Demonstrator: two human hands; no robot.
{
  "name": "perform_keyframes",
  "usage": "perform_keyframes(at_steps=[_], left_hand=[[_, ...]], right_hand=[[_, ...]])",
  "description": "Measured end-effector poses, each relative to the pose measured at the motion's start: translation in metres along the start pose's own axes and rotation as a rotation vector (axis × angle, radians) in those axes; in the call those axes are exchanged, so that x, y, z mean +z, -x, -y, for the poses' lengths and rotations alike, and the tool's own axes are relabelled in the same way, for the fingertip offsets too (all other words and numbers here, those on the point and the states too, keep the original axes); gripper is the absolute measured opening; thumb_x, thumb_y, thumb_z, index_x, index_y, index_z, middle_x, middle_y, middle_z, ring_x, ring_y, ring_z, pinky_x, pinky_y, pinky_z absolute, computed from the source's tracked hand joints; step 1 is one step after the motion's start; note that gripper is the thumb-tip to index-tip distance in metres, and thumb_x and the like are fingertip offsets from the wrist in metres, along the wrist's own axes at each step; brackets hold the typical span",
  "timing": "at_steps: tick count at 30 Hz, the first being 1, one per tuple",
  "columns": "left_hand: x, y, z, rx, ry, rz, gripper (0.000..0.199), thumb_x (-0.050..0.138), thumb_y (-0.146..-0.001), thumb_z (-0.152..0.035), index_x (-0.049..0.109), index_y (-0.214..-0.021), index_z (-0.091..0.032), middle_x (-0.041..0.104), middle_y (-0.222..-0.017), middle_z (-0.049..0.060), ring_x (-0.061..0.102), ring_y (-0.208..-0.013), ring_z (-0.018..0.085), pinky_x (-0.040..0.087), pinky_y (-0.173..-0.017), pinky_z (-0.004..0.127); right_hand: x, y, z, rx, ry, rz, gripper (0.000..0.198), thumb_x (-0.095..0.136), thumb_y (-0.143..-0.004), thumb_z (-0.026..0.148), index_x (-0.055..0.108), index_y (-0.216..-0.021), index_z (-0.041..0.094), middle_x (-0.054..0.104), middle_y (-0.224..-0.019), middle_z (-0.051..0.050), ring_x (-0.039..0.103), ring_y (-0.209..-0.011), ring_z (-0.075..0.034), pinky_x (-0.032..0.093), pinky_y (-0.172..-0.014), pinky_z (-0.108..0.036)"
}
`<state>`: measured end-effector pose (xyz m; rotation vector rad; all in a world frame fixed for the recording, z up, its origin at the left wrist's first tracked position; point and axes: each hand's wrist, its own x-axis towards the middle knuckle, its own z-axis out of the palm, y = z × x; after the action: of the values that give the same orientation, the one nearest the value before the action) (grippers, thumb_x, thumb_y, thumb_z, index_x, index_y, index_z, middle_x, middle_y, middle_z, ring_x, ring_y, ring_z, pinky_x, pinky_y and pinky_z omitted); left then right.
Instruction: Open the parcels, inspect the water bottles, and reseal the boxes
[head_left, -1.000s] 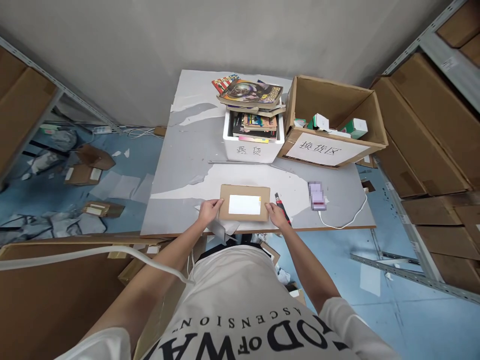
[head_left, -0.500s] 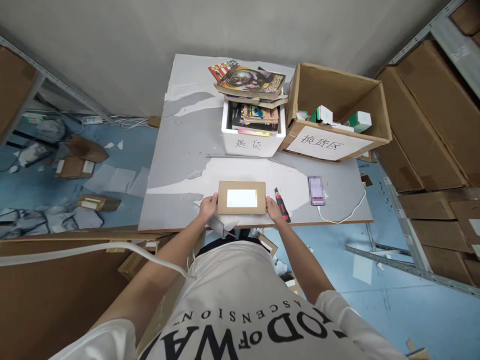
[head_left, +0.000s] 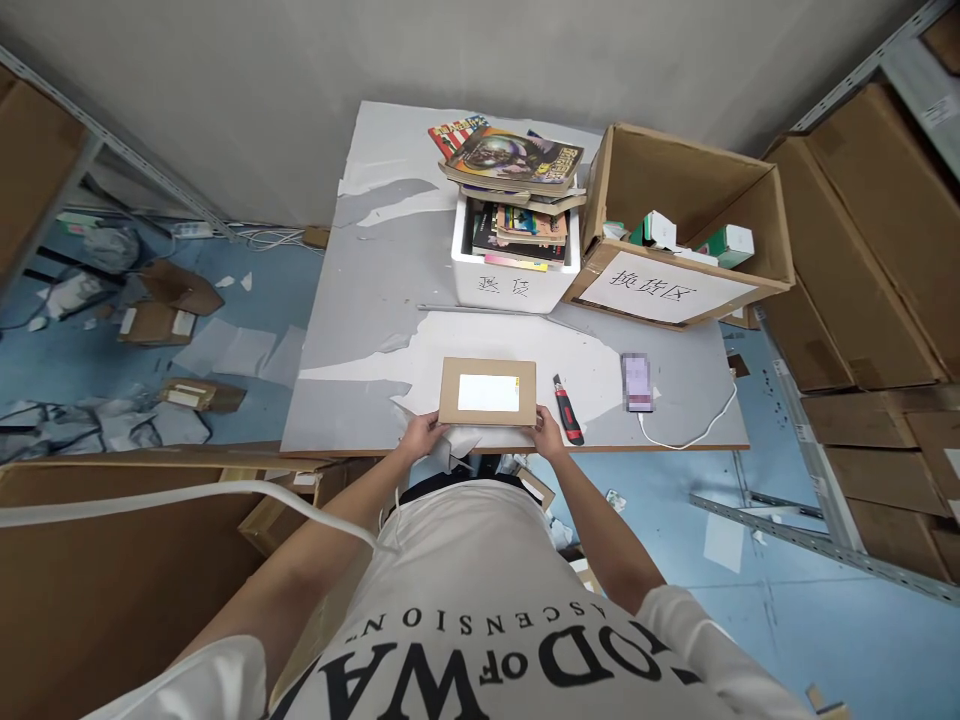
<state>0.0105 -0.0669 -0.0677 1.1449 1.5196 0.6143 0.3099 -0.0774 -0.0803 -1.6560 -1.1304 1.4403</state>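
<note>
A flat brown cardboard box (head_left: 451,390) with a white label lies in front of me near the table's front edge. My left hand (head_left: 424,434) grips its near left corner, fingers curled at the edge. At the near right corner, my right hand (head_left: 547,432) holds the same box, its fingers partly hidden by the cardboard. A red and black utility knife (head_left: 568,410) lies just right of my right hand. Farther right, a phone (head_left: 637,383) with a blurred screen rests on the table, a white cable plugged into its lower end.
On the table (head_left: 360,290), a white bin (head_left: 510,287) holds a stack of books (head_left: 517,160). Beside it stands a large open carton (head_left: 690,180) with small green and white boxes inside. Shelving with cartons (head_left: 862,420) rises at right. Another big carton (head_left: 112,580) stands at lower left.
Both hands have slid from the box's sides to its near corners. The box sits slightly farther from me within the hands. The whole view has shifted a little.
</note>
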Motion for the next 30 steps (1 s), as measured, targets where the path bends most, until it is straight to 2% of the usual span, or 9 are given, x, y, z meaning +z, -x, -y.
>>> perform_keyframes(at_steps=[6,9,12,16,20,24,28,30], left_hand=[[-0.001,0.004,-0.006,0.053,-0.019,-0.02,0.04,0.069,-0.064,-0.049,0.072,-0.088,-0.017,0.073,-0.08,0.008,0.065,-0.083,0.029,0.051,-0.076,0.036],[-0.007,0.008,-0.017,0.099,-0.092,-0.038,0.04,0.063,-0.07,-0.051,0.072,-0.088,-0.016,0.072,-0.075,0.006,0.063,-0.076,0.025,0.049,-0.072,0.032],[-0.013,0.009,-0.036,0.151,-0.218,-0.097,0.044,0.051,-0.079,-0.053,0.072,-0.087,-0.015,0.069,-0.07,0.004,0.06,-0.069,0.02,0.045,-0.067,0.028],[-0.017,0.002,-0.06,0.144,-0.401,-0.217,0.054,0.042,-0.084,-0.058,0.07,-0.069,-0.015,0.062,-0.057,0.003,0.055,-0.062,0.017,0.037,-0.059,0.025],[-0.015,-0.009,-0.073,0.082,-0.474,-0.264,0.059,0.04,-0.085,-0.061,0.067,-0.058,-0.016,0.058,-0.052,0.004,0.053,-0.057,0.017,0.031,-0.055,0.026],[-0.017,-0.016,-0.078,0.059,-0.469,-0.246,0.06,0.038,-0.086,-0.061,0.07,-0.062,-0.016,0.063,-0.057,0.007,0.056,-0.059,0.019,0.033,-0.055,0.028],[-0.021,-0.015,-0.074,0.102,-0.359,-0.141,0.047,0.065,-0.07,-0.058,0.075,-0.089,-0.015,0.072,-0.076,0.007,0.064,-0.072,0.023,0.043,-0.064,0.029],[-0.019,-0.013,-0.069,0.102,-0.242,-0.123,0.054,0.076,-0.061,-0.051,0.073,-0.102,-0.015,0.074,-0.091,0.009,0.067,-0.083,0.027,0.048,-0.073,0.031]], right_hand=[[-0.001,0.002,0.008,0.028,-0.059,0.005,0.048,0.067,-0.064,0.024,0.05,-0.109,0.024,0.057,-0.129,-0.009,0.054,-0.12,-0.023,0.04,-0.103,-0.043],[-0.005,0.005,0.02,-0.049,-0.111,0.057,0.047,0.067,-0.068,0.033,0.048,-0.111,0.025,0.056,-0.13,-0.008,0.05,-0.125,-0.021,0.041,-0.102,-0.039],[-0.01,0.006,0.039,-0.114,-0.108,0.082,0.038,0.061,-0.074,0.042,0.049,-0.106,0.024,0.059,-0.124,-0.008,0.055,-0.117,-0.02,0.045,-0.097,-0.035],[-0.015,0.002,0.062,-0.062,0.187,-0.025,0.033,0.048,-0.083,0.054,0.052,-0.095,0.023,0.066,-0.107,-0.009,0.062,-0.096,-0.022,0.047,-0.083,-0.034],[-0.014,-0.007,0.072,-0.022,0.415,-0.108,0.039,0.04,-0.085,0.059,0.052,-0.086,0.023,0.067,-0.095,-0.009,0.061,-0.089,-0.024,0.044,-0.076,-0.033],[-0.012,-0.018,0.077,0.006,0.468,-0.125,0.041,0.037,-0.086,0.062,0.051,-0.08,0.023,0.065,-0.084,-0.006,0.059,-0.081,-0.022,0.041,-0.073,-0.031],[-0.01,-0.025,0.082,0.052,0.473,-0.129,0.041,0.039,-0.084,0.062,0.049,-0.076,0.023,0.062,-0.077,-0.004,0.056,-0.075,-0.02,0.039,-0.071,-0.029],[-0.008,-0.026,0.083,0.064,0.464,-0.143,0.042,0.04,-0.084,0.063,0.05,-0.076,0.023,0.062,-0.077,-0.004,0.055,-0.075,-0.02,0.039,-0.07,-0.029]])
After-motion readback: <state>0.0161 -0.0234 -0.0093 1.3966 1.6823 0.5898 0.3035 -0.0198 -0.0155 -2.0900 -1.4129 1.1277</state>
